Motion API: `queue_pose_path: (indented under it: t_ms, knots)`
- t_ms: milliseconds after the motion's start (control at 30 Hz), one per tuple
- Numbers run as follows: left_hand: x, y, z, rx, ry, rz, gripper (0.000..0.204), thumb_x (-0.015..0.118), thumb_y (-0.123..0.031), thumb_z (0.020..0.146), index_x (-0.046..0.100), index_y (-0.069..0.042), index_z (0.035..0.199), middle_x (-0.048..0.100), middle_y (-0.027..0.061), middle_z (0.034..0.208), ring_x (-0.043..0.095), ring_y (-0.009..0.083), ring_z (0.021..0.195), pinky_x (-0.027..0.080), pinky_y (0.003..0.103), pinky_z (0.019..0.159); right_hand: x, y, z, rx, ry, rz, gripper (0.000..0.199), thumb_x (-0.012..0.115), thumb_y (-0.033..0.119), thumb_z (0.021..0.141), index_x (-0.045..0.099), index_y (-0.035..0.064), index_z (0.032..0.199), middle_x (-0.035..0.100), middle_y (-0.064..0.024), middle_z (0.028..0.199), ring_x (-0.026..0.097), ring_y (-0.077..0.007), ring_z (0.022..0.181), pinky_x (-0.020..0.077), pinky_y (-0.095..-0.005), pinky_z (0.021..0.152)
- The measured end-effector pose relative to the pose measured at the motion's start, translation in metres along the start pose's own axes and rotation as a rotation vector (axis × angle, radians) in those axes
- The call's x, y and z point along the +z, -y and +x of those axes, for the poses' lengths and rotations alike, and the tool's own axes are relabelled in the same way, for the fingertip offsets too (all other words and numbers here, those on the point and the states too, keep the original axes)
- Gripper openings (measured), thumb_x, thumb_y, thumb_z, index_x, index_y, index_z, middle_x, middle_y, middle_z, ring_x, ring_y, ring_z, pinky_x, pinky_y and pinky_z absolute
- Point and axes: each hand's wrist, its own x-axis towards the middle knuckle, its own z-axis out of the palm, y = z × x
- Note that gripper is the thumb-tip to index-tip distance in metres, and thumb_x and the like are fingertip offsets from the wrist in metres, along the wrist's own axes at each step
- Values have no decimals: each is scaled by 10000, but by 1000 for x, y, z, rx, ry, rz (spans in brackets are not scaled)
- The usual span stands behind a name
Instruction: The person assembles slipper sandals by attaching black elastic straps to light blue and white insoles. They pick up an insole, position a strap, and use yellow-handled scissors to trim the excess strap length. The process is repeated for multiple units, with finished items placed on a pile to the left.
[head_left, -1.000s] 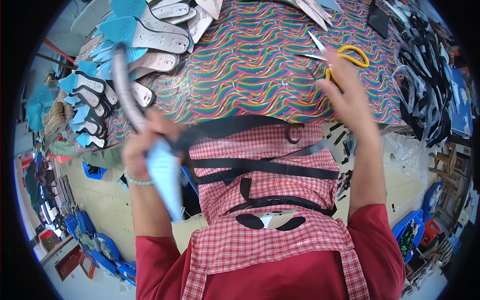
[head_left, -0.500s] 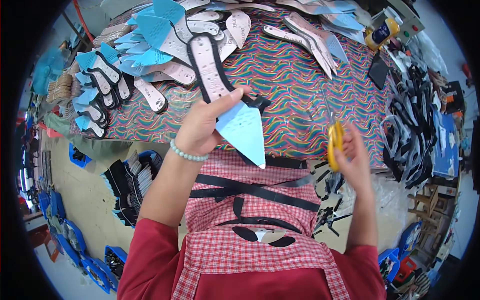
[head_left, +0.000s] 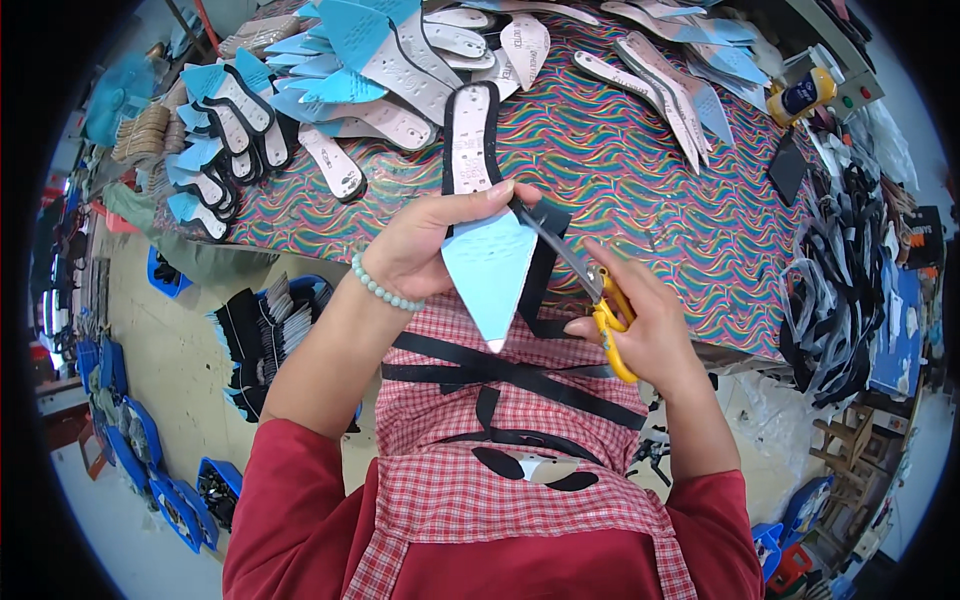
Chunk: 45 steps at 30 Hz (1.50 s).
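Note:
My left hand (head_left: pixel 420 245) grips a shoe insole (head_left: pixel 488 275) by its middle, thumb on top. The pale heel end, edged in black, points away from me, and the light blue pointed toe points toward me. A black strip (head_left: pixel 540 280) hangs along the insole's right side. My right hand (head_left: pixel 648 318) holds yellow-handled scissors (head_left: pixel 614 330), fingers round the handles. Their blades lie at the black strip beside the insole's right edge, close to my left fingertips. Whether the blades are apart cannot be made out.
A patterned cloth covers the table (head_left: pixel 640 240). Stacked insoles (head_left: pixel 400 60) lie at the far left, more insoles (head_left: pixel 650 90) at the far right. A yellow bottle (head_left: pixel 802 95), a dark flat object (head_left: pixel 787 168) and a heap of black strips (head_left: pixel 835 270) sit on the right.
The scissors have moved left from the right of the table to the insole's edge. The insole has turned, its toe now pointing more directly toward me.

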Motion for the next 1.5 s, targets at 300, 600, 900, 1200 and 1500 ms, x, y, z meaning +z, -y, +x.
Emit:
queue_pose_path:
  t_ms: [300,600,900,1200,1500]
  knots:
    - [7,16,0,306,-168,581,318,538,-269,953,605,12,1087,668,87,856,671,163,743,538,284,674,-47,-60,-16,69,-374,-508,456,694,89,779,562,41,1213,587,-153,1059,561,-291,1003,455,-363,838]
    - [33,38,-2,603,-167,873,206,588,-186,929,647,8,966,667,76,931,626,155,800,490,279,727,-3,-20,13,66,609,394,236,574,214,917,640,-12,944,603,-130,754,610,-230,714,461,-336,629]
    - [41,28,-1,699,28,474,1064,452,-761,756,194,1,1452,230,222,1494,324,395,1339,280,473,1108,23,-11,-1,-63,-94,39,257,615,254,874,585,13,790,589,-147,742,575,-342,633,437,-420,562]
    - [46,19,-9,689,243,595,579,520,-406,938,406,17,1316,557,113,948,586,220,843,487,326,742,70,-12,-11,487,232,1115,327,500,337,971,613,44,881,572,24,718,505,-38,640,405,-202,565]
    - [50,-31,-101,807,103,809,309,630,-182,878,617,65,1064,678,140,1000,650,199,948,511,303,830,63,14,12,6,-67,381,272,535,219,945,600,6,1101,614,-88,1034,583,-185,935,464,-298,829]
